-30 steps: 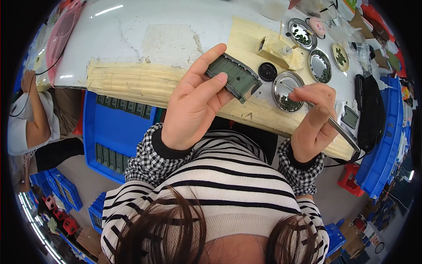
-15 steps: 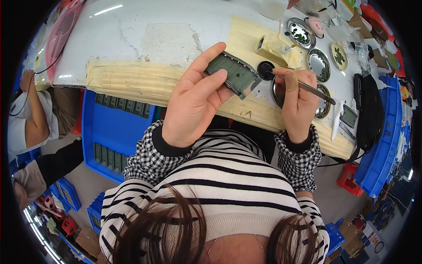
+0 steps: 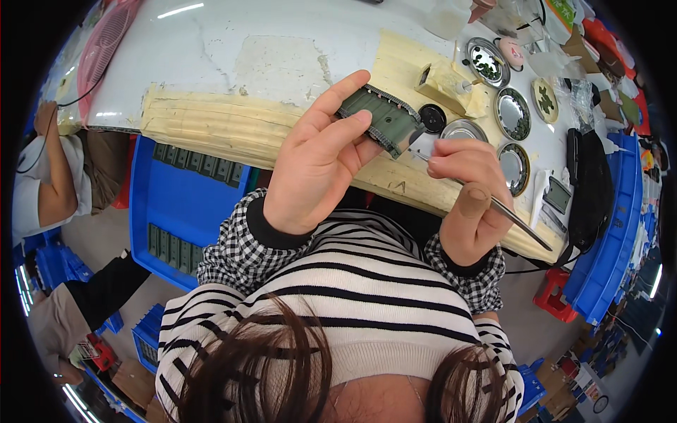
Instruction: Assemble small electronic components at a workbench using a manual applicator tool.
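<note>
My left hand (image 3: 321, 151) is closed on a dark green model tank hull (image 3: 386, 121), which is held tilted above the table's near edge. A row of dark track or wheel pieces runs along its long sides. My right hand (image 3: 476, 194), with a brown cover on the thumb, grips metal tweezers (image 3: 518, 224). Their tips are close to the hull's right end; whether they touch it or hold a tiny part I cannot make out. A small black round dish (image 3: 432, 118) sits just right of the hull.
Round metal dishes (image 3: 513, 113) with small dark green parts stand at the right, beside a taped yellow block (image 3: 451, 88). Another green part (image 3: 558, 194) lies near a white cloth. A blue crate (image 3: 187, 211) at the lower left holds rows of green hulls. A person (image 3: 53, 169) sits at far left.
My right hand has drawn back from the black dish, down and towards me, and turned so the tweezer tips are near the hull. My left hand keeps its hold almost in place.
</note>
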